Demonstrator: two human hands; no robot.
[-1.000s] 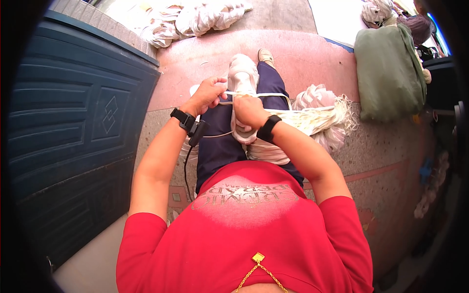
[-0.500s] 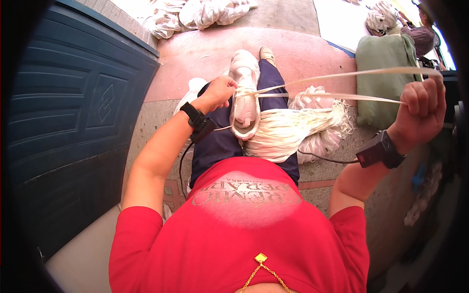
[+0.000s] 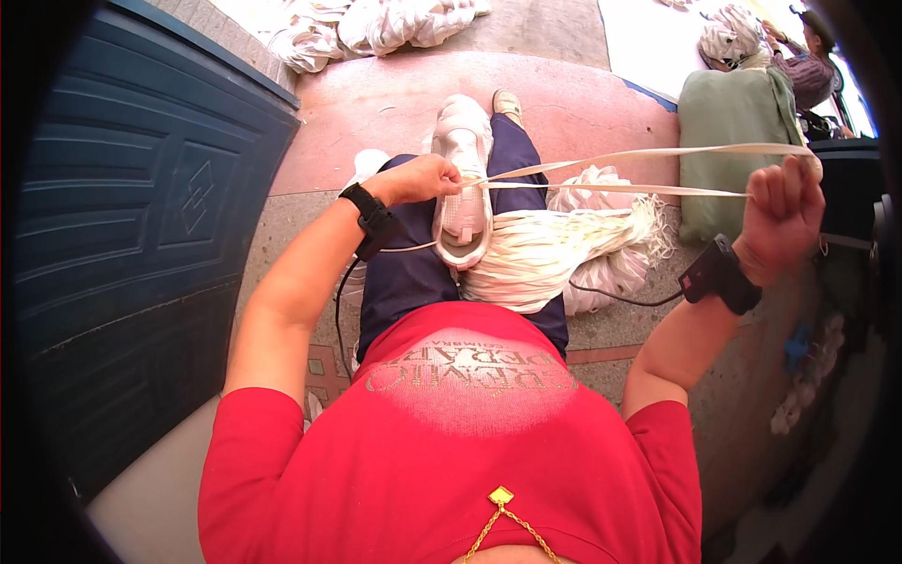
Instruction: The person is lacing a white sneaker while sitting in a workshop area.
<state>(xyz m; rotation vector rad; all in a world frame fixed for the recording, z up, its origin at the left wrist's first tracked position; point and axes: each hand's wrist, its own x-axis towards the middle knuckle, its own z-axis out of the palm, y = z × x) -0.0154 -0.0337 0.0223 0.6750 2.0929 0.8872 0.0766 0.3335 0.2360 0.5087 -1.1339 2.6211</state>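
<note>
A pale pink and white sneaker (image 3: 462, 221) lies along my lap, its toe pointing away from me. My left hand (image 3: 425, 179) is closed at the sneaker's left side, fingertips pinched by the eyelets where the lace comes out; exactly what they grip is hidden. Out to the right, my right hand (image 3: 785, 211) is closed in a fist on a white shoelace (image 3: 625, 188), whose two strands stretch back to the sneaker. A thick bundle of cream-white laces (image 3: 536, 254) drapes over my right thigh.
White, pinkish bundled pieces (image 3: 601, 282) lie beside my right leg. A green stuffed sack (image 3: 733, 155) stands at the far right, near another person (image 3: 810, 70). Dark blue panelled door (image 3: 155, 226) is on the left. More white bundles (image 3: 404, 23) lie ahead. Cables run from both wrist devices.
My right hand has come slightly inward and down, still holding the lace. My left fingertips have shifted a little toward the lace at the eyelets.
</note>
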